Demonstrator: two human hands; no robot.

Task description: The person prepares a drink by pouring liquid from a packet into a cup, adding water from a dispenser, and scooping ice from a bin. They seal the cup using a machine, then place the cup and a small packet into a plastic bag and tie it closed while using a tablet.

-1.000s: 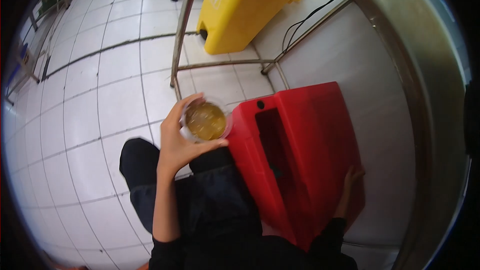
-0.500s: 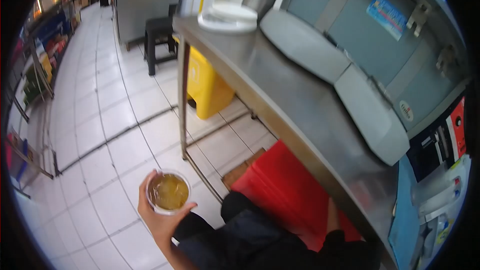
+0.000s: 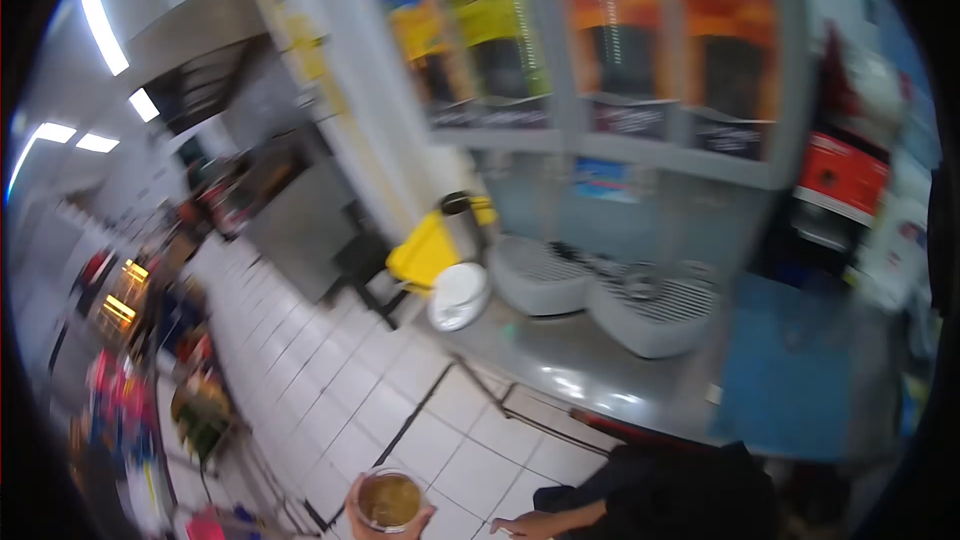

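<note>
1 cup (image 3: 391, 501) in left hand (image 3: 356, 516) — 2 drip trays (image 3: 545, 280), seemingly

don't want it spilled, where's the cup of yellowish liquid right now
In the head view, the cup is near the bottom edge, left of centre, in the left hand, with the tiled floor behind it and the right hand to its right.

No legible text; the view is motion-blurred. Unreadable print locations:
- Drink dispenser (image 3: 640, 154): dark label strips (image 3: 628, 120) under the colored front panels (image 3: 610, 15), pale marks only.
- Blue sticker (image 3: 607, 181) on the dispenser's backplate, below the strips: lettering smeared.
- Red-and-black box (image 3: 842, 178) right of the dispenser: pale print, can't resolve brand or numbers.
</note>
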